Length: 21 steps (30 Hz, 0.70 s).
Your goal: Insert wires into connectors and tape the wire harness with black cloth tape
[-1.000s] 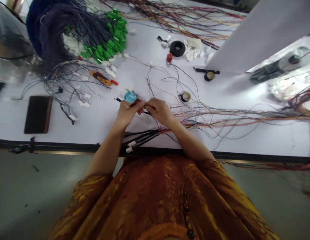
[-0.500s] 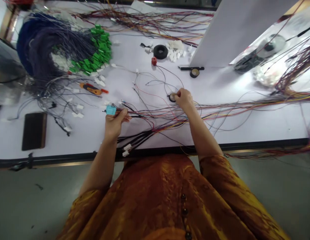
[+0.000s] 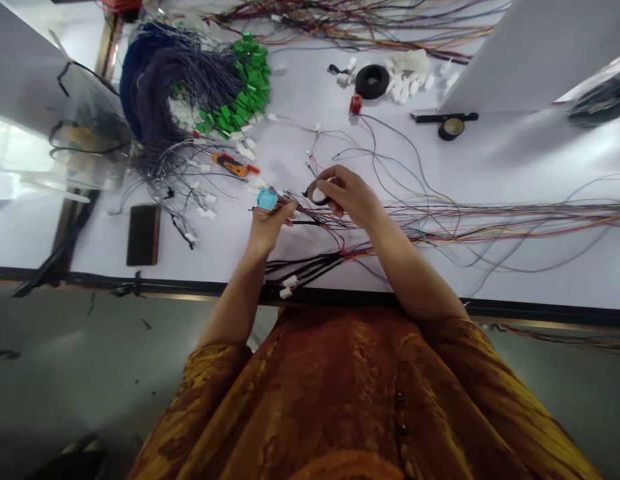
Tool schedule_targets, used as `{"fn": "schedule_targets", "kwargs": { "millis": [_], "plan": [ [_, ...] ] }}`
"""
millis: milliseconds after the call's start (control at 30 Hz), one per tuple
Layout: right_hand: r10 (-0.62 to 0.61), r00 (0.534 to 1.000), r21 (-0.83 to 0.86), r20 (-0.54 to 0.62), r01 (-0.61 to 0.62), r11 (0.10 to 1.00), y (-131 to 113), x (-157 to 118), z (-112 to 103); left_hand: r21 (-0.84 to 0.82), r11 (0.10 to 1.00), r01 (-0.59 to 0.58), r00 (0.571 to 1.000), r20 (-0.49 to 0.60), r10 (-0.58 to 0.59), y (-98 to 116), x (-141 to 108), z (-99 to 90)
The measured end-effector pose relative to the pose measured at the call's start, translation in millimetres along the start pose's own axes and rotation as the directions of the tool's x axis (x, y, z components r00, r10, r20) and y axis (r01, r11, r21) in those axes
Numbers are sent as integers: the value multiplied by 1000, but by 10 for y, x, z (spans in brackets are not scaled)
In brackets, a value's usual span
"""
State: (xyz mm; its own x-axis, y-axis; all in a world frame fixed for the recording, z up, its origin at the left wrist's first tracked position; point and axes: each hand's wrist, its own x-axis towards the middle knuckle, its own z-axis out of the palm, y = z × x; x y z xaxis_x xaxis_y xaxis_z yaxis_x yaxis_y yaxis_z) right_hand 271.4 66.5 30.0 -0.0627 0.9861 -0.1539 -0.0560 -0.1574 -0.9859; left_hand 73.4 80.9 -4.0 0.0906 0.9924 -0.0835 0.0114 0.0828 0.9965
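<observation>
My left hand [image 3: 268,227] grips a bundle of multicoloured wires [image 3: 310,223] just behind a turquoise connector [image 3: 267,198], which sticks out past my fingers. My right hand [image 3: 351,197] is close by on the right and pinches a small roll of black electrical tape [image 3: 313,193] between its fingers. The roll sits just above the wires, and I cannot tell whether it touches them. Black-sheathed wires from the bundle run toward the table's near edge and end in white connectors [image 3: 289,287].
Long coloured wires [image 3: 515,223] stretch right across the white table. At the back lie green connectors [image 3: 245,87], a dark blue wire coil [image 3: 160,87], a black tape roll [image 3: 372,81] and white connectors [image 3: 405,73]. An orange-handled tool [image 3: 230,165] and a phone [image 3: 143,235] lie left.
My right hand has lifted the tape roll off the table and moved left, close to my left hand. My left hand still holds the wires. The whole view has shifted slightly.
</observation>
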Motion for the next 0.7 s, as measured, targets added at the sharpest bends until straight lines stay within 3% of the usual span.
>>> {"fn": "schedule_targets", "kwargs": {
  "millis": [267,367,433,533,633,700],
  "plan": [
    [194,976,93,93,-203,975,-68,159,31,15,1000,-25,994,110,23,18,87,-34],
    [207,965,117,158,-226,967,-62,133,42,23,999,-31,994,105,29,3,97,-20],
    [148,981,85,126,-159,984,17,7,118,41,999,-28,997,77,24,-11,102,-11],
    [-95,995,-134,-21,91,987,229,-333,323,37,999,-9,998,64,7,10,97,11],
    [-288,956,-399,61,288,871,387,-632,446,35,999,12,998,64,-14,107,40,56],
    [-352,931,-455,93,354,817,373,-676,390,79,997,-9,999,39,6,178,-37,89]
  ]
}}
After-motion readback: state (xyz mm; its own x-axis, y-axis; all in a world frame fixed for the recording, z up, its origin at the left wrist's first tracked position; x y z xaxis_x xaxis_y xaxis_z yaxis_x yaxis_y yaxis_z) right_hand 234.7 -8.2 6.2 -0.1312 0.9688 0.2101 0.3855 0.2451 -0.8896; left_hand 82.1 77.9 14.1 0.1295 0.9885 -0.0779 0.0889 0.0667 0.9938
